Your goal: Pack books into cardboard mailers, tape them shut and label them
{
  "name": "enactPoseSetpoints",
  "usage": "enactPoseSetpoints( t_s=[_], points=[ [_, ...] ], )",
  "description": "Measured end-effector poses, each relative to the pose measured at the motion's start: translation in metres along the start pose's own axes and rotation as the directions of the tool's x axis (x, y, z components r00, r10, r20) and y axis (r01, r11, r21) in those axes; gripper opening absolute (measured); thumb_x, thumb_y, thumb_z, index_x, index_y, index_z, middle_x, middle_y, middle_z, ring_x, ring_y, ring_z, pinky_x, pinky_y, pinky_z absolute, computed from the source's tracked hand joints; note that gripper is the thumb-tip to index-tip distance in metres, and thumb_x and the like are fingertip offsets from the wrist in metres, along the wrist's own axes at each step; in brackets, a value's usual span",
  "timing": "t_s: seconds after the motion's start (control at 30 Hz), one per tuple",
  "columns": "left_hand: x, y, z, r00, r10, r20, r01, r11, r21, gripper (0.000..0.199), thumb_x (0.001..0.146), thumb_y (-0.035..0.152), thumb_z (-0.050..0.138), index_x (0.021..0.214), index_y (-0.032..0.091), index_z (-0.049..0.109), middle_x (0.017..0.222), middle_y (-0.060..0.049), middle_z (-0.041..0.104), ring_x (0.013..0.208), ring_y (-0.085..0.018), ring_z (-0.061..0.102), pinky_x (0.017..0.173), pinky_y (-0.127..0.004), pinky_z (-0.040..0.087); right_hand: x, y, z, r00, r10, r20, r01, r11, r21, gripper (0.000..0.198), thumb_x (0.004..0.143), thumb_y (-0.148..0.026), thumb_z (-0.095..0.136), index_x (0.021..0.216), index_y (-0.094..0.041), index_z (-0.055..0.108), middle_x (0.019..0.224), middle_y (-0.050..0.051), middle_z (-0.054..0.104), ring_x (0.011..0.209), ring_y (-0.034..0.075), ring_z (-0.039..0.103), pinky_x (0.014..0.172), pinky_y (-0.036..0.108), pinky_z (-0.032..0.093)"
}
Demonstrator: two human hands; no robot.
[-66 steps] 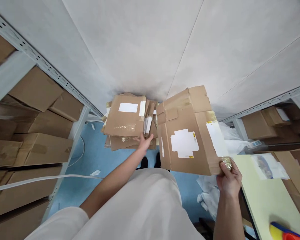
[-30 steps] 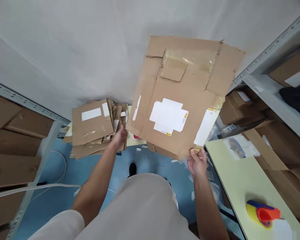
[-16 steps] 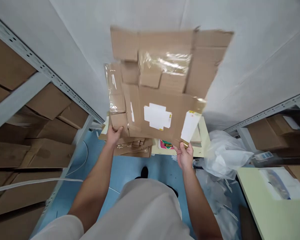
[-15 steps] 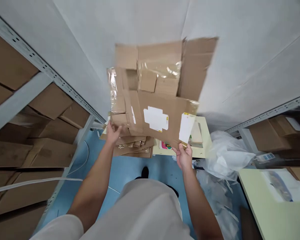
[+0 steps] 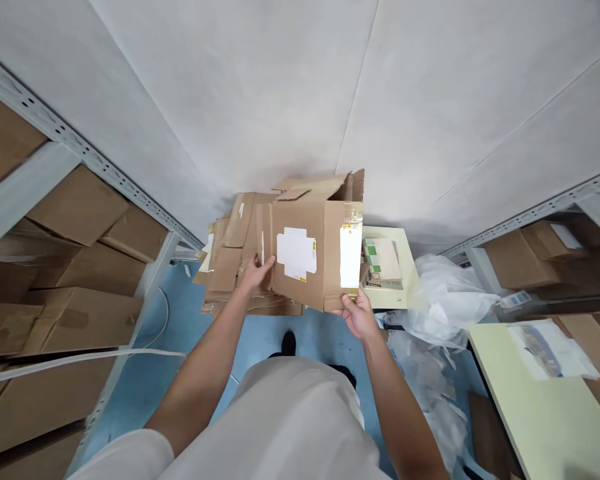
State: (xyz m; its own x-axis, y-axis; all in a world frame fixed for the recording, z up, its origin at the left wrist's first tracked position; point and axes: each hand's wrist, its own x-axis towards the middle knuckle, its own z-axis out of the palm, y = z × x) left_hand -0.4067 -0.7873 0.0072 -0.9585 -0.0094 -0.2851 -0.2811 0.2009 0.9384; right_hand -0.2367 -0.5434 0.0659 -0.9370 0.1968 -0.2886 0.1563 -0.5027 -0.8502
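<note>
A brown cardboard box [image 5: 300, 217], partly folded into shape, is held upright between my two hands. White label patches and shiny tape show on its sides, and its top flaps stand loose. My left hand [image 5: 256, 275] grips its lower left edge, thumb on the front face. My right hand [image 5: 359, 316] pinches the bottom right corner below a white label. Behind and left of the box lies a stack of flattened cardboard [image 5: 223, 273], partly hidden by my left hand and the box.
A pale yellow table [image 5: 407, 270] carries papers with a green and white cover [image 5: 380, 259]. Clear plastic bags [image 5: 447, 300] hang and lie at the right. Shelves of boxes [image 5: 87, 207] stand left, more boxes [image 5: 523, 263] right. A second pale table [image 5: 525, 393] is at lower right.
The cardboard has gone from a wide, flat spread to a squared box shape and has come down. My left hand has moved right, nearer to my right hand.
</note>
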Motion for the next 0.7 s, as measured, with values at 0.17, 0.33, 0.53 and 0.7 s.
enactPoseSetpoints(
  t_s=[0.17,0.33,0.53,0.7],
  points=[
    [0.0,0.03,-0.014,0.971,0.123,-0.203,-0.177,0.945,-0.274,0.064,0.052,0.08,0.064,0.066,0.019,0.056,0.062,-0.001,0.059,0.061,-0.015,0.056,0.058,-0.025,0.043,-0.01,-0.005,-0.02,0.998,-0.056,0.022,0.058,0.994,-0.088,0.046,0.069,-0.043,0.077,0.11,-0.03,0.06,0.099,0.002,0.073,0.082,0.021,0.071,0.07,0.038,0.061],
    [-0.018,0.084,-0.001,0.833,0.378,-0.404,-0.518,0.788,-0.332,0.063,0.06,0.081,0.057,0.056,0.02,0.04,0.052,0.006,0.04,0.049,-0.009,0.038,0.049,-0.022,0.034,-0.026,-0.002,-0.036,0.963,-0.267,-0.027,0.244,0.915,-0.321,0.035,0.071,-0.044,0.074,0.099,-0.025,0.066,0.088,0.004,0.075,0.095,0.023,0.069,0.094,0.044,0.051],
    [-0.061,0.17,0.047,0.69,0.668,-0.28,-0.721,0.669,-0.182,0.054,0.065,0.066,0.067,0.056,0.019,0.043,0.052,0.007,0.036,0.048,-0.007,0.03,0.045,-0.021,0.026,-0.071,-0.041,-0.094,0.871,-0.455,-0.187,0.315,0.807,-0.499,0.041,0.067,-0.046,0.076,0.099,-0.023,0.064,0.097,0.008,0.072,0.093,0.024,0.067,0.088,0.045,0.053],
    [-0.128,0.224,0.135,0.555,0.83,0.052,-0.832,0.555,0.023,0.045,0.058,0.051,0.079,0.056,0.019,0.047,0.052,0.007,0.037,0.05,-0.009,0.033,0.047,-0.023,0.027,-0.157,-0.134,-0.148,0.361,-0.818,-0.447,0.294,0.555,-0.778,0.074,0.075,-0.045,0.071,0.139,-0.028,0.038,0.139,0.013,0.049,0.115,0.025,0.056,0.094,0.047,0.049]
  ],
)
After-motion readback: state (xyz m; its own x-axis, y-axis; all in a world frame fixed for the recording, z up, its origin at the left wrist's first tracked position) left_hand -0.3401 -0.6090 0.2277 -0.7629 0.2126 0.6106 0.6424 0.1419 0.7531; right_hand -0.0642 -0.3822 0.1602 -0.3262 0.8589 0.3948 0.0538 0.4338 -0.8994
